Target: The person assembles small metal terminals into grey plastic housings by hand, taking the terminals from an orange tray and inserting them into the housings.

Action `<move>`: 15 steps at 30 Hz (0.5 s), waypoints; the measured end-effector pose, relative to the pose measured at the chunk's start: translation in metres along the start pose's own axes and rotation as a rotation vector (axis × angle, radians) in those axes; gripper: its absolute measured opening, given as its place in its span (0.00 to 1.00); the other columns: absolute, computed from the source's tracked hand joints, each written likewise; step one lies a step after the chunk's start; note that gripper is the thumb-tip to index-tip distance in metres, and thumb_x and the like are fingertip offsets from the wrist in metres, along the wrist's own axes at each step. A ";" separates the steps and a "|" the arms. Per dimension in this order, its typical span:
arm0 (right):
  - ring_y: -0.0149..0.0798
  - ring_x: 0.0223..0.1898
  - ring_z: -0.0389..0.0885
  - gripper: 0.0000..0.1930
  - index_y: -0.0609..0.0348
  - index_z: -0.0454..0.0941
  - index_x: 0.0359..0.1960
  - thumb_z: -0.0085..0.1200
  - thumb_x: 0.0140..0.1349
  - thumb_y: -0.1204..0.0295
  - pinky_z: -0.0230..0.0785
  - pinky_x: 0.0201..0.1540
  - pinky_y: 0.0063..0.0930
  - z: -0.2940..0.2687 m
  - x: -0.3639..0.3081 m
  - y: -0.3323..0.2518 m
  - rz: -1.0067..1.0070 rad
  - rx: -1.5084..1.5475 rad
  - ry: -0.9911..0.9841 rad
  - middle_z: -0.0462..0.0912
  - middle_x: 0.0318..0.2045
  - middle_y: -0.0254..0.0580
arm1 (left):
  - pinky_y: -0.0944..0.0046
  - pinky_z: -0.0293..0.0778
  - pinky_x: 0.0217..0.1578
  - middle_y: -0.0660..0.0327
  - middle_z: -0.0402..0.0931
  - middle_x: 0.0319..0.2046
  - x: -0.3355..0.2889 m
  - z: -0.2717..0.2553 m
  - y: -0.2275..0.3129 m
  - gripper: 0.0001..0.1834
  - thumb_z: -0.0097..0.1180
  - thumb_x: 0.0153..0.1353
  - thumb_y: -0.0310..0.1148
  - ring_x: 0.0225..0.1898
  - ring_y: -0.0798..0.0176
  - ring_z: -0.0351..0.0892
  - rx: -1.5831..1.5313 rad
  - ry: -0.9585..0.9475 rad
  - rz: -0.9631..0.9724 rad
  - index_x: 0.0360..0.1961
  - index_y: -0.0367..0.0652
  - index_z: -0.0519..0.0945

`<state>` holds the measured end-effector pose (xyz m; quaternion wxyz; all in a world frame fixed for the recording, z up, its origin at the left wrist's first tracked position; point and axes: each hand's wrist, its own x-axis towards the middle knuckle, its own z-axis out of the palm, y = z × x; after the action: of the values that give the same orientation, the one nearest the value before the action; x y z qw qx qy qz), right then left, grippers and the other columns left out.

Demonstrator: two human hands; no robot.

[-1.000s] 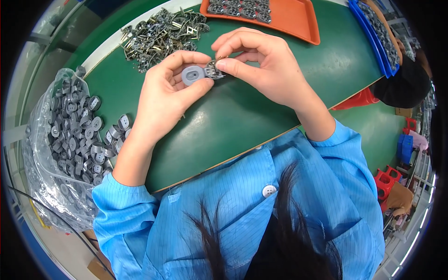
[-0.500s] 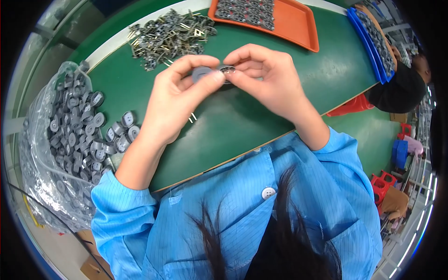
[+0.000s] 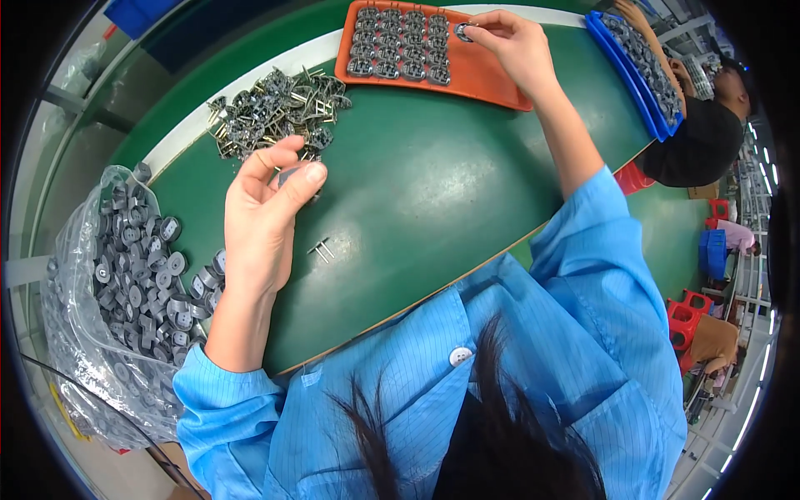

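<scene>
At far left, a clear plastic bag [image 3: 71, 333] holds many grey round parts [image 3: 137, 279], with a few more lying loose [image 3: 204, 285] beside it; none of these is in the tray. The left hand [image 3: 265, 196] is curled, thumb and fingers closed on a grey piece [image 3: 287, 175] mostly hidden by them. Beyond it on the green surface [image 3: 400, 192] sits a sizeable heap of metal parts [image 3: 271, 112], apparently unused, and nearer lie a few loose pins [image 3: 321, 249]. Further right, the orange tray [image 3: 492, 85] has its left portion filled with neat rows of pieces [image 3: 400, 50], four columns across, while its right portion is bare. There the right hand [image 3: 512, 46] pinches one round dark piece [image 3: 463, 32]; whether it touches the tray, I cannot tell. Stacked blue trays [image 3: 660, 127] holding many parts stand at far right.
</scene>
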<state>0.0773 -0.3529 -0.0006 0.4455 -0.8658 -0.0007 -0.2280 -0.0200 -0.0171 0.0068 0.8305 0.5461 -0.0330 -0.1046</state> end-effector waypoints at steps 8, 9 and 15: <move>0.32 0.30 0.80 0.10 0.61 0.82 0.31 0.66 0.50 0.69 0.72 0.36 0.25 0.003 0.051 0.036 0.094 -0.343 -0.138 0.83 0.27 0.40 | 0.70 0.73 0.39 0.59 0.78 0.37 0.003 -0.009 0.007 0.14 0.58 0.63 0.29 0.37 0.68 0.77 -0.037 -0.099 -0.042 0.48 0.36 0.75; 0.38 0.28 0.79 0.13 0.64 0.81 0.24 0.70 0.44 0.67 0.72 0.34 0.30 0.005 0.053 0.035 0.037 -0.333 -0.119 0.81 0.23 0.44 | 0.70 0.73 0.39 0.59 0.78 0.37 0.003 -0.009 0.007 0.14 0.58 0.63 0.29 0.37 0.68 0.77 -0.038 -0.097 -0.046 0.48 0.36 0.75; 0.42 0.33 0.80 0.21 0.63 0.80 0.34 0.72 0.41 0.64 0.72 0.37 0.32 0.007 0.060 0.021 -0.018 -0.504 -0.121 0.81 0.30 0.47 | 0.72 0.70 0.36 0.60 0.77 0.39 0.002 -0.008 0.004 0.15 0.58 0.63 0.32 0.37 0.69 0.75 0.048 -0.040 -0.018 0.48 0.38 0.72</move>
<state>0.1376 -0.3720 0.0036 0.2127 -0.9614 0.0216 -0.1730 -0.0164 -0.0090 0.0069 0.8153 0.5641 -0.0471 -0.1221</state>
